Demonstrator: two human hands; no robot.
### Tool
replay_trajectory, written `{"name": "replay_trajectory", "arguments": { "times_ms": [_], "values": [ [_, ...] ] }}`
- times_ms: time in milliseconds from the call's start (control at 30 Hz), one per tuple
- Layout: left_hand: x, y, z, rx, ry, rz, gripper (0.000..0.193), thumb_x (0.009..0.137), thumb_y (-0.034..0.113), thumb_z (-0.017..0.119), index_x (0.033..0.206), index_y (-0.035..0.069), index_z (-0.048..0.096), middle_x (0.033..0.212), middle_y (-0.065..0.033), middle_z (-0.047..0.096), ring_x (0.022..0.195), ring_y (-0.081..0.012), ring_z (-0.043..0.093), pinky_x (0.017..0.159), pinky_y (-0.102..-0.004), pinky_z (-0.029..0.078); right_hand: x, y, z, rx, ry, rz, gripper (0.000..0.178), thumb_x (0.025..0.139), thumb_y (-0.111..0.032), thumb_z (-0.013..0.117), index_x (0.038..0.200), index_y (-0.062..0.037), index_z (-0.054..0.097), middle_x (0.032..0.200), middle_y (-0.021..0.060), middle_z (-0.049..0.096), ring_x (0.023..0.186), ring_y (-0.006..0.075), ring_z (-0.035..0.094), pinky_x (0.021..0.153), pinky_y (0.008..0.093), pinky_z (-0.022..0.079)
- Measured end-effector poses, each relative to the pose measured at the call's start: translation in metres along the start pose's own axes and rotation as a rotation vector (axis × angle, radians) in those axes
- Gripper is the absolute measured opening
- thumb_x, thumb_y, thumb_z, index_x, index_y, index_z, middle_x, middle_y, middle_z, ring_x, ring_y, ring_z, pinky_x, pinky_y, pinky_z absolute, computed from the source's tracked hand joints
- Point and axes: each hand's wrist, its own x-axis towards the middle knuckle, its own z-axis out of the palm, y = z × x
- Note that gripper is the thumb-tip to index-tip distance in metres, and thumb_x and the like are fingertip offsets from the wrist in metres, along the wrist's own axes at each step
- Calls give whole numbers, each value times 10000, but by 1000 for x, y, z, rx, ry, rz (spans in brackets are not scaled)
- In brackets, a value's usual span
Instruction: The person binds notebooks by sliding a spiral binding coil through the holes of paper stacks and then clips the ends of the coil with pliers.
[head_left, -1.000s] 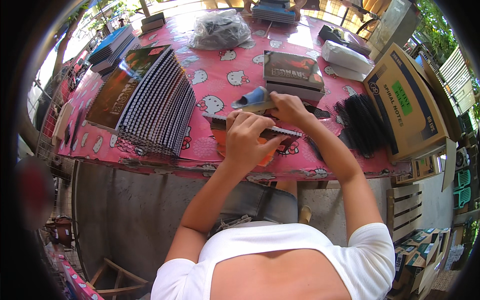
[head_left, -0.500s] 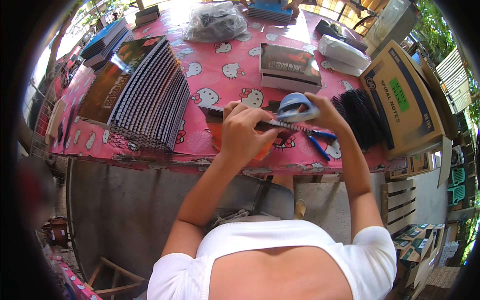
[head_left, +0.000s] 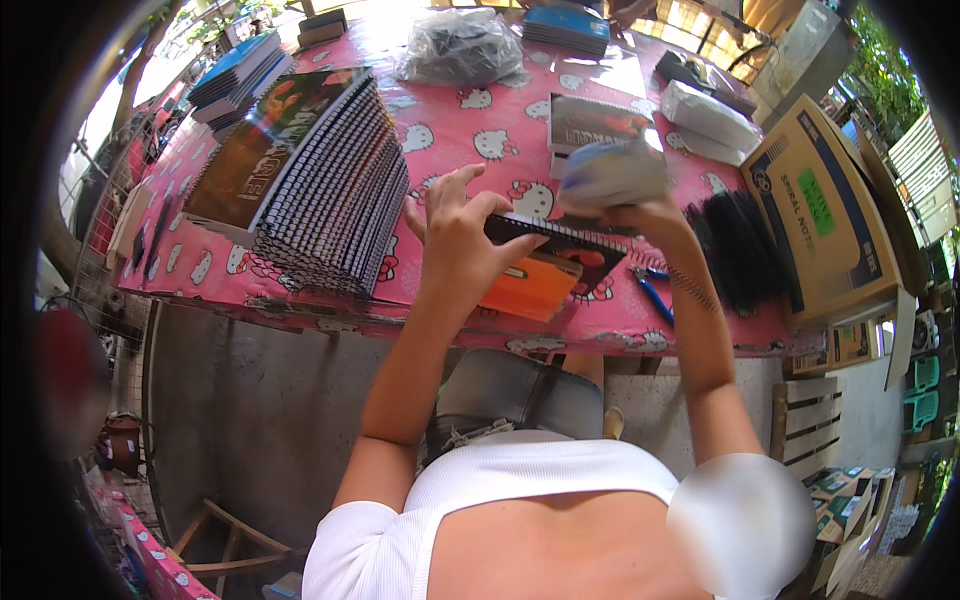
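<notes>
My left hand point(head_left: 455, 230) pinches the left end of a dark notebook point(head_left: 595, 258) between thumb and index finger; its other fingers are spread. Punched holes and a thin coil point(head_left: 690, 285) run along the notebook's upper edge, the coil's loose tail reaching past my right forearm. An orange sheet or cover point(head_left: 530, 285) shows in front of the dark cover. My right hand point(head_left: 645, 215) grips a rounded blue-and-white tool with a looped handle point(head_left: 615, 175), smeared by motion, just above the notebook's right side. Blue-handled pliers point(head_left: 655, 295) lie on the table nearby.
A tall stack of bound notebooks point(head_left: 325, 190) stands left; a smaller notebook pile point(head_left: 590, 120) lies ahead. Black coils point(head_left: 740, 250) lie beside a cardboard box point(head_left: 825, 215) at right. A clear plastic bag point(head_left: 460, 50) sits farther back. Another person's hand point(head_left: 630, 12) is at the far edge.
The blue-and-white tool has lifted off the notebook's spine in my right hand. My left fingers have spread, and more of the notebook and orange cover shows. The whole view has shifted slightly.
</notes>
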Motion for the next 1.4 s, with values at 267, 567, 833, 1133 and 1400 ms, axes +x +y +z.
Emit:
{"name": "replay_trajectory", "arguments": {
  "times_ms": [267,567,833,1133,1400],
  "values": [
    [-1,-22,-1,-260,118,-65,428,538,286,899,824,61,675,1289,-158,496,1119,-329,528,898,-435,487,18,-27,13,1067,-77,122,529,615,40,698,1133,9,599,1049,57,674,943,204,649,857,335,519],
    [-10,-43,5,-868,71,-387,583,657,105,848,1150,25,547,1139,-98,551,925,-184,605,787,-296,521,51,-32,38,223,-151,32,525,635,-37,729,1138,6,583,968,44,667,877,179,645,778,338,521],
    [-13,-54,5,-1111,116,-463,381,771,-2,749,1131,-12,624,918,-58,676,820,-102,621,762,-233,514,39,27,58,-112,-176,22,555,643,-21,721,1169,-51,543,1184,165,561,1016,365,581,876,370,484],
    [31,-13,-58,-921,370,227,196,738,50,804,850,28,645,872,-87,687,748,-107,639,690,-214,520,-133,17,-4,-373,48,259,599,742,-204,741,1249,0,494,1315,215,469,1231,390,445,1030,404,382],
    [-46,33,-78,-436,55,474,303,679,-76,701,952,54,704,942,-84,704,876,-252,661,786,-349,546,-170,33,25,-639,228,349,517,814,-296,681,1202,4,515,1217,188,530,1186,358,476,1011,432,367]
  ]
}}
